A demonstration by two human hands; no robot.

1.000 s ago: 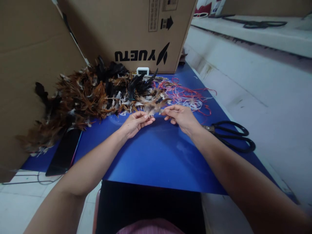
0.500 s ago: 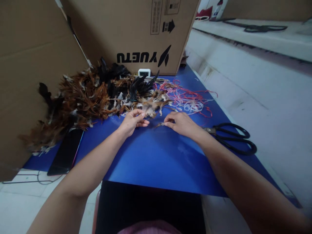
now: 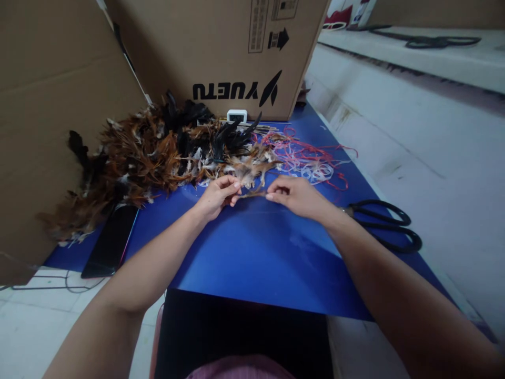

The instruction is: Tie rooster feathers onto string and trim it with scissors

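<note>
A small brownish feather (image 3: 253, 194) stretches between my two hands, just above the blue table (image 3: 252, 252). My left hand (image 3: 219, 197) pinches its left end between thumb and fingers. At the other end, the fingertips of my right hand (image 3: 294, 195) are closed on it. Right behind my hands lies a long heap of brown, black and pale feathers (image 3: 145, 152). Red and white plastic strings (image 3: 315, 163) lie tangled beyond my right hand. Black-handled scissors (image 3: 384, 223) rest by my right forearm, their blades mostly hidden behind it.
Large cardboard boxes (image 3: 173, 42) wall off the back and left. A small white digital display (image 3: 237, 116) stands against the box, near thin sticks (image 3: 268, 128). A black phone-like slab (image 3: 110, 242) lies at the left edge. Another pair of scissors (image 3: 442, 41) is on the ledge at right.
My left hand has closed from loosely parted fingers onto the feather's free end. The feather, held in my right hand before, now spans both hands. The view has shifted slightly.
</note>
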